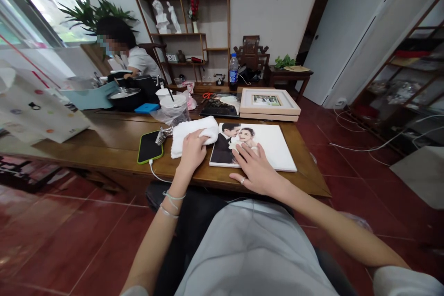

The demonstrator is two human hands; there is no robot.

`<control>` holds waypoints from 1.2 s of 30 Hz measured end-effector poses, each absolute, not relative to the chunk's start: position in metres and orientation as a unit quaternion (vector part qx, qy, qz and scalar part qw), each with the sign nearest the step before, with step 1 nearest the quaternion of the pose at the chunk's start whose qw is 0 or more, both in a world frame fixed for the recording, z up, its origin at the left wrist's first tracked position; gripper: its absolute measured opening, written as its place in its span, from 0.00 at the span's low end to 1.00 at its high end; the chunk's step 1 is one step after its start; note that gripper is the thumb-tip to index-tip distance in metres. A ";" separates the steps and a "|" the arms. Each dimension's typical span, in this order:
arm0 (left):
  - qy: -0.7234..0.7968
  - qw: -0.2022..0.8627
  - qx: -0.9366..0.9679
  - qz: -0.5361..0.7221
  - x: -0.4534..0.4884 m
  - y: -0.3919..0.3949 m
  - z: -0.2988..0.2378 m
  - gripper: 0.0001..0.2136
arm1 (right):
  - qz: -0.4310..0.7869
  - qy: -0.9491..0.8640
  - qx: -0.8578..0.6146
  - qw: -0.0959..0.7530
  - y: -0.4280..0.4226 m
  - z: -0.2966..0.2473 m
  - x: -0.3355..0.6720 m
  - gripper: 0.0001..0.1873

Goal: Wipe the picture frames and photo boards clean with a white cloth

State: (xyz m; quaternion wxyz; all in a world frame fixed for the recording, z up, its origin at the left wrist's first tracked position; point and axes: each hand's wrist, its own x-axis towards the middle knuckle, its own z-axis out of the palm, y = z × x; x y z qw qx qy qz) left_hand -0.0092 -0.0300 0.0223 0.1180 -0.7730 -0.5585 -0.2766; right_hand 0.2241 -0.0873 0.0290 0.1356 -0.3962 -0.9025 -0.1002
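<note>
A white towel (180, 136) lies partly bunched on the wooden table, and my left hand (194, 149) is closed on its right-hand part. Beside it lies a photo panel (274, 145) printed with a couple in wedding clothes, its right half mostly white. My right hand (256, 169) rests across the panel's lower front edge, fingers spread over the picture; the thumb reaches past that edge. Left of the towel is a phone (150, 147) in a green-edged case with a white cable plugged in. A crumpled clear wrapper (163, 136) sits between phone and towel.
Behind the panel stand a stacked pale picture frame (269, 101), a dark tray (220, 104) and a blue-labelled bottle (233, 71). Bagged cups (173, 104), black pots (126, 97) and a paper bag (38, 106) stand leftward. Another person (138, 60) sits across at the far left.
</note>
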 end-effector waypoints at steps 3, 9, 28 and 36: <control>-0.563 0.123 -0.771 -0.272 -0.007 -0.031 0.022 0.18 | -0.107 -0.899 -0.400 0.144 -0.098 0.031 0.231 0.38; -0.551 0.146 -0.782 -0.252 0.002 -0.034 0.024 0.17 | -0.140 -0.890 -0.409 0.142 -0.118 0.028 0.238 0.40; -0.495 0.047 -0.784 -0.370 0.003 -0.032 0.019 0.18 | -0.116 -0.876 -0.381 0.273 -0.141 0.061 0.279 0.33; -0.487 0.060 -0.782 -0.384 0.004 -0.032 0.020 0.16 | 0.054 -0.507 -0.391 0.766 -0.103 0.123 0.297 0.09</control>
